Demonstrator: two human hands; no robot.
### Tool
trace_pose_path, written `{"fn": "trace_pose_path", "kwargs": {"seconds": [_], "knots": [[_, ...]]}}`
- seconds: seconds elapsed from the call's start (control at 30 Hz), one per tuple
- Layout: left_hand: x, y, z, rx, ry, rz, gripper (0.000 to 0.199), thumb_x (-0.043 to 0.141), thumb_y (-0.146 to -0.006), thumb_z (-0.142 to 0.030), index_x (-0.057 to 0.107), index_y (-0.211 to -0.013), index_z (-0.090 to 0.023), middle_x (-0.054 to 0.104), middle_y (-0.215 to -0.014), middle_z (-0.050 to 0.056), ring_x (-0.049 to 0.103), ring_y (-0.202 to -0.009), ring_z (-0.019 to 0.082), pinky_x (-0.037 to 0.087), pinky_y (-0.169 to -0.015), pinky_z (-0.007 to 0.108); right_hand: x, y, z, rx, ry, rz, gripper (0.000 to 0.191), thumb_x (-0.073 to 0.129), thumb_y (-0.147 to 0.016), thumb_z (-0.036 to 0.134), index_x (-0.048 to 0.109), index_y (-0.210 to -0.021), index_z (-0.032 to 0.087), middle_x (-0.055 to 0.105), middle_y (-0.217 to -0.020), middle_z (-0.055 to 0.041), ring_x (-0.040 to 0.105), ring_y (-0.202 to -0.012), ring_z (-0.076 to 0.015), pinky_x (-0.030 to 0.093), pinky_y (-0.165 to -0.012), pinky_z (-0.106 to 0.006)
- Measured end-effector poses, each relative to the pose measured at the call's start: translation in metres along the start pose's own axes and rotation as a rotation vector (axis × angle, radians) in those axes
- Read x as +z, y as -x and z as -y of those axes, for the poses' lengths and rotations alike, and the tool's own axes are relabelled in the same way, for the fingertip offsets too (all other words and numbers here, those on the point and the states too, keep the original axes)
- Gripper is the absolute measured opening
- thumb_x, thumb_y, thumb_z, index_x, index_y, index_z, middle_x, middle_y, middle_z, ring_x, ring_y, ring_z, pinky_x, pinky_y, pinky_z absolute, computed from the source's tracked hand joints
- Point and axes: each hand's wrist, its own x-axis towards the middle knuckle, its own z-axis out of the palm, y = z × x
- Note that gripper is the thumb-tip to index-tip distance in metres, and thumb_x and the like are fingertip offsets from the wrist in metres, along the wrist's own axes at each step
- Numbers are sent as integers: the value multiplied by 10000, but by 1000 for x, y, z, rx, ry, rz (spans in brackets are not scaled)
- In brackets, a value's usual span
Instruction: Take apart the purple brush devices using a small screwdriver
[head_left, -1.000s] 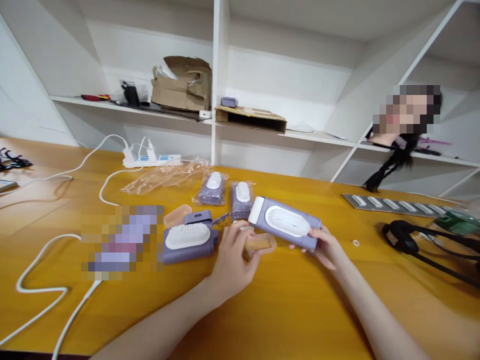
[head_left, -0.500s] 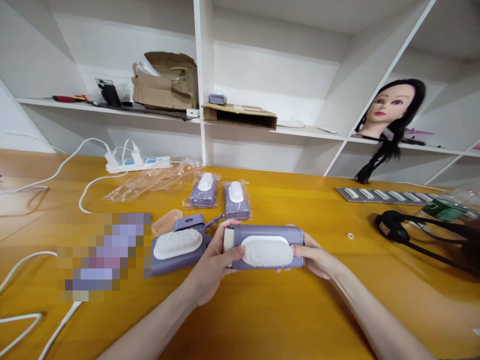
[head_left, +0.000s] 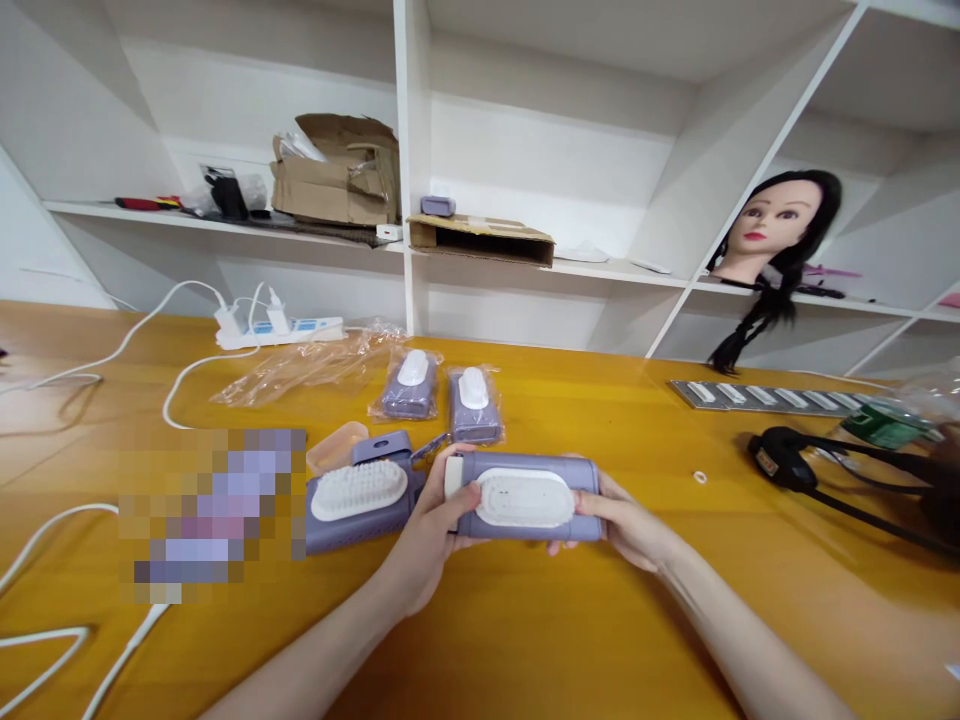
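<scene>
We face a white shelving unit [head_left: 555, 120] behind a wood-toned desk [head_left: 570, 640]. Black strapped gear [head_left: 780, 460] runs off the right edge, and pixelation blots out a purplish thing [head_left: 232, 505] at left. One mannequin head [head_left: 780, 220] sits on a shelf. Before us, over the desk's middle, one purple brush unit [head_left: 525, 497] has its long axis running left to right, pale end pointing left, white oval pad toward us. Our left hand [head_left: 424, 530] has its grip around the pale end; our right hand's [head_left: 634, 520] grip holds the opposite end. Most fingers underneath are hidden. Left of it, one second brush unit [head_left: 360, 495] rests bristles up. Farther back we count two smaller bagged units [head_left: 409, 383]; at right, one small ring [head_left: 700, 477].
</scene>
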Motion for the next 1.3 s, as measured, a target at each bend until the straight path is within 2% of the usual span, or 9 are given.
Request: {"fn": "trace_pose_path", "kwargs": {"seconds": [0.23,0.43,0.6,0.73,0.87,1.03,1.1,1.2,1.3], "knots": [[1,2,-6,35,39,-41,339,505,-789,-300,459,-1122,-347,518,-902,-36,495,-694,92,446,-598,204,5,-3,7,-70,-35,-180,641,745,-648,231,486,-1226,325,604,-1084,-29,603,-889,-178,513,-696,-277],[-4,1,-5,139,-74,-14,411,495,-811,-322,426,-1214,-363,510,-965,-18,478,-764,116,436,-659,230,-3,-4,7,-120,-19,-146,476,743,-651,279,555,-1088,301,545,-1054,-18,551,-833,-157,488,-641,-239],[-4,-2,-6,354,-365,-46,446,517,-819,-379,424,-1243,-280,454,-749,-24,421,-681,129,396,-659,252,-7,-4,6,-142,16,-136,461,743,-662,305,547,-1079,305,534,-1007,-8,529,-789,-138,464,-613,-208],[-5,-2,-6,408,-344,17,508,555,-798,-386,385,-1258,-256,496,-763,-17,464,-705,136,394,-646,251,-9,-3,5,-176,23,-117,478,745,-660,331,539,-1090,312,523,-1026,-3,522,-806,-134,451,-626,-195],[-7,-2,-5,466,-429,-78,323,464,-841,-419,500,-1090,-216,552,-794,6,494,-704,141,395,-631,251,-12,-1,7,-196,61,-114,482,741,-661,354,534,-1094,306,522,-1005,-5,517,-795,-136,437,-615,-199],[-9,-3,1,549,-696,-268,286,367,-881,-424,545,-923,-204,535,-652,-10,471,-612,151,361,-609,271,-6,-2,5,-227,174,-87,473,718,-688,386,518,-1109,309,526,-1001,-4,514,-819,-140,423,-641,-206],[-8,-4,2,537,-650,-316,329,327,-891,-439,558,-930,-207,591,-722,14,519,-716,179,379,-689,291,-1,-2,2,-261,220,-92,458,695,-711,403,503,-1120,325,519,-1013,0,510,-838,-145,428,-670,-217],[-6,-8,-2,376,-411,-279,434,302,-879,-510,594,-957,-199,658,-851,50,558,-900,221,396,-792,314,5,1,-1,-325,317,-123,434,663,-747,400,482,-1138,344,494,-1059,0,501,-896,-163,439,-732,-243],[-4,-11,-5,203,-204,-208,497,355,-835,-578,645,-897,-179,687,-811,57,592,-871,239,420,-786,318,9,5,-1,-381,433,-164,409,632,-776,393,469,-1149,353,469,-1108,-6,486,-969,-185,432,-819,-281]]}}
